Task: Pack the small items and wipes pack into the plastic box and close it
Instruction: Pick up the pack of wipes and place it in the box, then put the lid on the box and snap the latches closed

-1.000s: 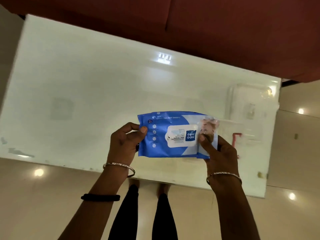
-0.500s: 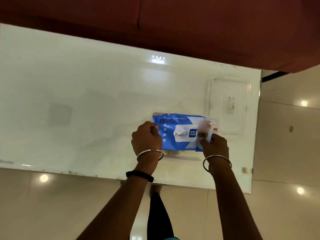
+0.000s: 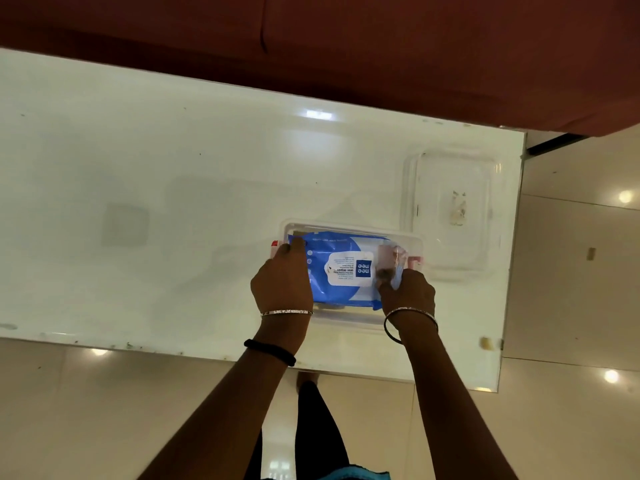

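Observation:
A blue wipes pack (image 3: 346,271) with a white flap label lies inside the clear plastic box (image 3: 349,227), which stands on the white table near its front right. My left hand (image 3: 282,282) grips the pack's left end and my right hand (image 3: 407,292) grips its right end. Red latches show at the box's left (image 3: 275,244) and right (image 3: 415,260) sides. The box's clear lid (image 3: 450,209) lies flat on the table just behind and to the right of the box. Any small items under the pack are hidden.
The white glossy table (image 3: 173,202) has its right edge close to the lid and its front edge just behind my wrists. A dark red sofa (image 3: 381,46) runs along the far side. Tiled floor (image 3: 571,271) lies to the right and below.
Both hands have carried the wipes pack from above the table down into the clear box. The pack now sits lower, within the box walls.

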The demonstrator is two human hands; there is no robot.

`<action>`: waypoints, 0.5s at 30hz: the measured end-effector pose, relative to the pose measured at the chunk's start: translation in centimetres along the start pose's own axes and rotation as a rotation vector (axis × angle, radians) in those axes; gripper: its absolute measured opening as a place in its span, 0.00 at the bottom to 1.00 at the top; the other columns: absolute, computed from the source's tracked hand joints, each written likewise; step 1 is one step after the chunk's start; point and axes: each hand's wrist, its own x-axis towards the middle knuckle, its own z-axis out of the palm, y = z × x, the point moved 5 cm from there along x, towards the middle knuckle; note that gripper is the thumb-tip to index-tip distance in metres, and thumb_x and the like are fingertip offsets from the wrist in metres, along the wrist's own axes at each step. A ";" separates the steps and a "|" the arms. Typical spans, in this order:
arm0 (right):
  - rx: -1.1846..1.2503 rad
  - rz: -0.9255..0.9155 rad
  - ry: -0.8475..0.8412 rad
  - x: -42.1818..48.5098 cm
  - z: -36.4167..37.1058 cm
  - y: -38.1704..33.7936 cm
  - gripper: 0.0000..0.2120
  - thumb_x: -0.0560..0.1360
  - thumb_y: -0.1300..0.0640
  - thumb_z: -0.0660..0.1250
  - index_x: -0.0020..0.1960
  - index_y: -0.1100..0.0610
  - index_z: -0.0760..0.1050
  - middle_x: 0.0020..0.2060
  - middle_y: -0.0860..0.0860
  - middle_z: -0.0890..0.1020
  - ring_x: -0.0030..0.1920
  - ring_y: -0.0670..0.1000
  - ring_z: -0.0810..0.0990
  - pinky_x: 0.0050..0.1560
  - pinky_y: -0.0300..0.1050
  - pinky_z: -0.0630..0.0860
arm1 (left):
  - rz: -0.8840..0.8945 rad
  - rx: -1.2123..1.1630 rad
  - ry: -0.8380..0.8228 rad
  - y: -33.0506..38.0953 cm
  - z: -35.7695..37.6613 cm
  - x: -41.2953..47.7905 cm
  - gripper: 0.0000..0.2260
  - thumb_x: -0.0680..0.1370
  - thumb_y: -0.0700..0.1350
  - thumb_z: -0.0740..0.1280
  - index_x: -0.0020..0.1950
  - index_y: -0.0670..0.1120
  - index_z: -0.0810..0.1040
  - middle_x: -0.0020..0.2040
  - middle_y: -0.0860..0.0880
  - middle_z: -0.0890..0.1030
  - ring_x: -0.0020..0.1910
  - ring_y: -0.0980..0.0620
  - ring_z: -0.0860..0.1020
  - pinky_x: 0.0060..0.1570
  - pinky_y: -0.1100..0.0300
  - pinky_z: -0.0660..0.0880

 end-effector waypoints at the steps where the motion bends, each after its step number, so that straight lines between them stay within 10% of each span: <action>1: -0.022 0.004 0.003 -0.1 -0.2 0.0 0.18 0.77 0.49 0.66 0.56 0.64 0.77 0.53 0.62 0.82 0.54 0.63 0.80 0.51 0.49 0.75 | 0.044 0.034 -0.003 0.2 0.2 0.0 0.16 0.75 0.41 0.67 0.63 0.47 0.75 0.49 0.45 0.82 0.41 0.43 0.82 0.33 0.58 0.71; 5: -0.176 -0.023 0.072 -1.3 -1.6 0.1 0.17 0.75 0.46 0.68 0.52 0.61 0.78 0.49 0.60 0.83 0.49 0.61 0.82 0.43 0.45 0.71 | 0.131 0.129 -0.081 0.8 1.0 -0.1 0.15 0.76 0.41 0.67 0.62 0.47 0.75 0.56 0.47 0.80 0.47 0.46 0.81 0.37 0.56 0.76; 9: -0.177 -0.061 0.241 -2.6 -4.7 0.6 0.16 0.73 0.40 0.67 0.47 0.53 0.82 0.44 0.54 0.84 0.44 0.58 0.81 0.40 0.41 0.68 | 0.136 0.016 0.009 0.9 -0.7 -0.6 0.07 0.74 0.40 0.70 0.51 0.46 0.81 0.43 0.46 0.83 0.36 0.45 0.82 0.29 0.58 0.74; 15: 0.200 -0.058 0.430 0.5 -9.0 4.2 0.11 0.74 0.48 0.68 0.40 0.54 0.82 0.32 0.46 0.84 0.39 0.53 0.83 0.37 0.37 0.70 | 0.243 -0.338 0.230 3.3 -3.1 -0.2 0.03 0.74 0.42 0.69 0.46 0.47 0.82 0.41 0.48 0.84 0.40 0.45 0.81 0.39 0.56 0.77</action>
